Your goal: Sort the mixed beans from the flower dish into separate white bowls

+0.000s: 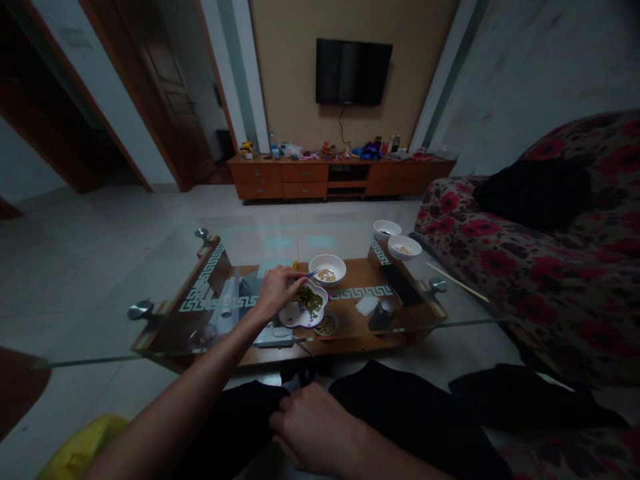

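My left hand (277, 291) is over the glass table, fingers pinched on slim blue tweezers (313, 273). Their tips are at the near left rim of a round white bowl (341, 267) holding some pale beans or kernels. Just below that hand sits a flower-shaped white dish (290, 315) with a heap of small green pieces, probably beans. My right hand (317, 427) rests low in my lap, fingers curled in; I see nothing in it, though its fingertips are partly hidden.
Two more white bowls (387, 228) stand at the table's far right. One chopstick-like stick (457, 281) lies near the right edge. A dark jar (382, 315) and a patterned round container (326, 325) are near the front. A floral sofa (460, 207) flanks the right side.
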A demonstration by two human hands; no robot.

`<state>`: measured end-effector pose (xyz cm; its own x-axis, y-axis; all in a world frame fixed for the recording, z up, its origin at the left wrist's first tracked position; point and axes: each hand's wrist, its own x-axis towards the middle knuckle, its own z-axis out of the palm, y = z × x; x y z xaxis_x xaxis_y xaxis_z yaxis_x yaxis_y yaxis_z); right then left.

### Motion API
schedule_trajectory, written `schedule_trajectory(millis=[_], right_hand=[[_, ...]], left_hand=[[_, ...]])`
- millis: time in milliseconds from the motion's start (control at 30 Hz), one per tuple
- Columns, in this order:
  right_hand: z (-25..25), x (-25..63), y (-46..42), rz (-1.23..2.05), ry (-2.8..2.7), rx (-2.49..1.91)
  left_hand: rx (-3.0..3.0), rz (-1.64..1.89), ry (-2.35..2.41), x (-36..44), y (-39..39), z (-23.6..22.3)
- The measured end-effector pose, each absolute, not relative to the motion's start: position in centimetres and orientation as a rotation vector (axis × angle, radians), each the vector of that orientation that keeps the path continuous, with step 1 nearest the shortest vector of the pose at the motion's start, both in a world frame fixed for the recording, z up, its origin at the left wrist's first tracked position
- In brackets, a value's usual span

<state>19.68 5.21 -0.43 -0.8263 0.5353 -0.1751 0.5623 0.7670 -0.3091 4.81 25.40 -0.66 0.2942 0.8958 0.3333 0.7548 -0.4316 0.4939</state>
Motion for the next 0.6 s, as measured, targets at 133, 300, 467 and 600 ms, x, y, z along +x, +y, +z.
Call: schedule_trajectory(millis=[133, 300, 467, 600], right_hand=[[1.3, 19.5, 5.3, -0.486, 3.002, 0.901], [3.4, 19.6, 7.0, -0.524, 3.206, 0.931], [5.7, 21.2, 9.7, -0.877, 3.546, 1.386], [6.6, 22.2, 9.7, -1.311, 3.399, 1.989]], left_hand=[[2.336, 0.728, 1.545, 4.7, 25.4, 0.0], [2.237, 0.908, 1.546, 3.4, 23.9, 2.7], [2.039, 1.202, 1.515, 2.4, 18.6, 6.1], [1.769, 1.372, 1.373, 2.8, 11.5, 7.0]])
